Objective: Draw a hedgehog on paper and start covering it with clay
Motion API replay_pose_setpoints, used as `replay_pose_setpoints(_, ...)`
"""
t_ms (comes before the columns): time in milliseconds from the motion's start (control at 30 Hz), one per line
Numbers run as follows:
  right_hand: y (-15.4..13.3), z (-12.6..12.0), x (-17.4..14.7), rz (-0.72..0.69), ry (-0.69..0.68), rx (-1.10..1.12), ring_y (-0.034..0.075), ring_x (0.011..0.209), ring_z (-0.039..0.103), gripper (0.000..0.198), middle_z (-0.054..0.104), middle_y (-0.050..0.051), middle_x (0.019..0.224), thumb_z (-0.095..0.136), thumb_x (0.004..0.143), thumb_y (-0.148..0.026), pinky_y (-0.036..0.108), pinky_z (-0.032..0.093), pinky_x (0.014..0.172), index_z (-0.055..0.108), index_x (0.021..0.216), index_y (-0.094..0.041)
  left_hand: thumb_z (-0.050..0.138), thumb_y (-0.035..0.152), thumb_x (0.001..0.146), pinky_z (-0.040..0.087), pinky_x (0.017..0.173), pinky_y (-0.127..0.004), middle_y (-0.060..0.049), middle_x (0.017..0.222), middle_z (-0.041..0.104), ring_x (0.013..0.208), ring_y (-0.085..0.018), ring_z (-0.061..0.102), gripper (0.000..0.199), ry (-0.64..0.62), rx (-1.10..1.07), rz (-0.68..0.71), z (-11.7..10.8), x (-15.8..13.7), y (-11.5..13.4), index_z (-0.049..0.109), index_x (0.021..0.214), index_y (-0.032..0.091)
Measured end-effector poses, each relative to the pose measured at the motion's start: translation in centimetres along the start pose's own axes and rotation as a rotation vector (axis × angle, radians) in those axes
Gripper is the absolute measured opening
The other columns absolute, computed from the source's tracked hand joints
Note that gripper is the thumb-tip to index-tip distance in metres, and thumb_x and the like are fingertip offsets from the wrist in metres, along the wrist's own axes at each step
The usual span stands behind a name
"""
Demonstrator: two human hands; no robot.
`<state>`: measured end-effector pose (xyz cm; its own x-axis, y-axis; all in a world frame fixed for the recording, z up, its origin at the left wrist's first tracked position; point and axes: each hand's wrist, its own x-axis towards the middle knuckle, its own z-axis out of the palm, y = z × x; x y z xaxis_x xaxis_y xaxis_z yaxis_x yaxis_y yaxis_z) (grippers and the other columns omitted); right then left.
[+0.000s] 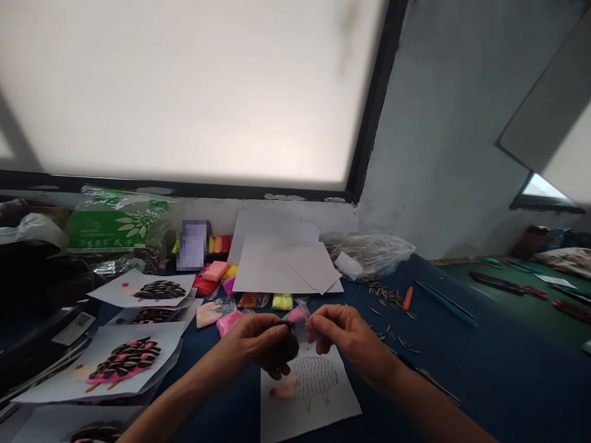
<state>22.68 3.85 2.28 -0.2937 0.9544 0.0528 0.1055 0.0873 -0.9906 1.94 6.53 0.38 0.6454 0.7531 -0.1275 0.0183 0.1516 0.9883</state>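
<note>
In my left hand (265,338), the fingers close around a dark lump (289,346) that looks like modelling clay. My right hand (339,329) is just right of it, thumb and fingers pinched together; what they hold is too small to make out. Between and behind the hands lies a pink clay packet (298,314) in clear plastic. Below them, a white sheet (323,415) bears a pencil drawing of a hedgehog-like animal, its body filled with short strokes. Pale peach clay (284,387) covers its head, with a small dark reddish spot at the snout.
Finished seed-covered animal pictures (124,360) are stacked at left. Coloured clay packets (217,271) and white paper (281,264) lie behind. Loose sunflower seeds (385,295), an orange stick (408,298) and blue tweezers (447,303) are at right. A green seed bag (111,221) stands back left.
</note>
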Motion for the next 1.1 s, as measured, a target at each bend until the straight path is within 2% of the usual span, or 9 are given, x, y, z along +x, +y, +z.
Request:
replay_pose_setpoints(200, 0.0, -0.3, 0.1, 0.055, -0.043, 0.078, 0.009, 0.055, 0.052, 0.034, 0.065, 0.000, 0.072, 0.069, 0.084, -0.047, 0.025, 0.043, 0.059, 0.065, 0.071, -0.016, 0.072, 0.067, 0.073, 0.056, 0.059, -0.029, -0.003, 0.073, 0.067, 0.070, -0.022, 0.070, 0.054, -0.003, 0.013, 0.003, -0.4, -0.3, 0.8, 0.067, 0.084, 0.014)
replay_pose_setpoints(400, 0.1, -0.5, 0.1, 0.111, -0.101, 0.102, 0.009, 0.056, 0.054, 0.020, 0.068, 0.000, 0.072, 0.075, 0.076, -0.034, 0.024, 0.044, 0.058, 0.068, 0.077, -0.015, 0.073, 0.064, 0.074, 0.051, 0.046, -0.022, -0.005, 0.075, 0.068, 0.074, -0.023, 0.070, 0.051, -0.009, 0.059, -0.006, -0.4, -0.5, 1.0, 0.067, 0.085, 0.015)
replay_pose_setpoints(567, -0.2, -0.2, -0.1, 0.128, -0.148, 0.084, 0.009, 0.056, 0.056, 0.018, 0.067, -0.002, 0.071, 0.074, 0.077, -0.032, 0.024, 0.045, 0.057, 0.066, 0.079, -0.017, 0.071, 0.057, 0.076, 0.054, 0.048, -0.024, -0.003, 0.071, 0.067, 0.070, -0.022, 0.070, 0.043, -0.002, 0.083, -0.007, -0.2, -0.2, 0.5, 0.067, 0.082, 0.015)
replay_pose_setpoints(767, -0.9, -0.2, -0.2, 0.186, -0.207, 0.043, 0.010, 0.060, 0.059, 0.018, 0.068, 0.001, 0.078, 0.073, 0.075, -0.029, 0.025, 0.045, 0.059, 0.066, 0.084, -0.015, 0.077, 0.046, 0.070, 0.056, 0.053, -0.026, -0.002, 0.069, 0.068, 0.066, -0.020, 0.069, 0.034, 0.017, 0.096, -0.025, -0.1, 0.2, 0.1, 0.066, 0.080, 0.016)
replay_pose_setpoints(900, -0.2, 0.1, -0.2, 0.172, -0.164, 0.018, 0.010, 0.056, 0.057, 0.009, 0.067, 0.000, 0.072, 0.067, 0.075, -0.021, 0.024, 0.044, 0.056, 0.060, 0.074, -0.016, 0.078, 0.040, 0.067, 0.054, 0.049, -0.024, 0.000, 0.066, 0.067, 0.061, -0.018, 0.069, 0.030, 0.038, 0.105, -0.039, -0.1, 0.3, 0.1, 0.064, 0.078, 0.016)
replay_pose_setpoints(1100, 0.5, 0.2, -0.2, 0.088, -0.014, -0.036, 0.011, 0.062, 0.057, 0.012, 0.066, 0.001, 0.079, 0.061, 0.079, -0.014, 0.023, 0.042, 0.056, 0.053, 0.071, -0.018, 0.077, 0.041, 0.066, 0.053, 0.046, -0.022, 0.001, 0.066, 0.067, 0.060, -0.017, 0.069, 0.031, 0.064, 0.087, -0.031, -0.2, 0.4, 0.0, 0.061, 0.077, 0.017)
